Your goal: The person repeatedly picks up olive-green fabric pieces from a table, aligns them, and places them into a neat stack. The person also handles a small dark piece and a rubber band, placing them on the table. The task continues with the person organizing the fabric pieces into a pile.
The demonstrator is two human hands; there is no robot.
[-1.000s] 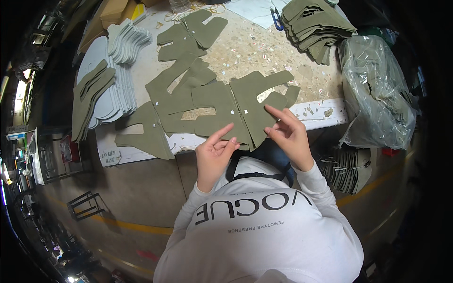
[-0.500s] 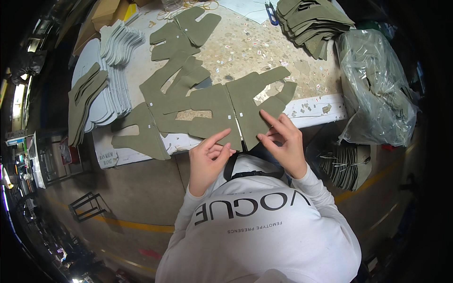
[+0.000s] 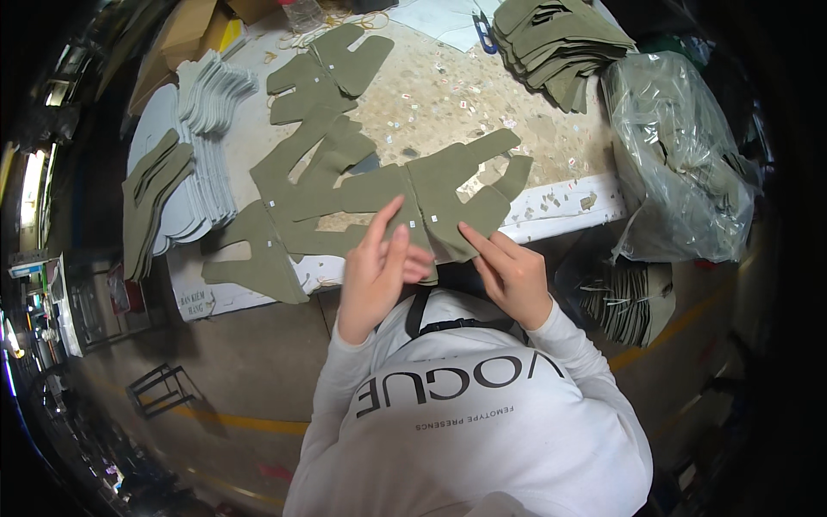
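Observation:
Two flat olive-green cut pieces lie side by side before me at the table's near edge. My right hand (image 3: 510, 274) has the near edge of the right olive piece (image 3: 457, 194) between thumb and index finger, and that edge looks bent. Over the left olive piece (image 3: 375, 191) hovers my left hand (image 3: 379, 271), its index finger stretched out and the other fingers blurred; nothing shows in it. Each piece carries a small white sticker near the seam where they meet. More olive pieces (image 3: 267, 254) overlap to the left.
Grey cut pieces (image 3: 194, 185) are stacked at the left with olive strips (image 3: 153, 202) on them. An olive stack (image 3: 556, 43), blue thread snips (image 3: 484, 34) and a clear plastic bag (image 3: 680, 155) are at the right. Scraps and small stickers litter the table (image 3: 431, 95). A tied bundle (image 3: 633, 302) sits below.
My right hand has taken the right piece's near edge and bent it, closing the gap between the two pieces. My left hand has lifted and turned its fingers up. The view has shifted slightly.

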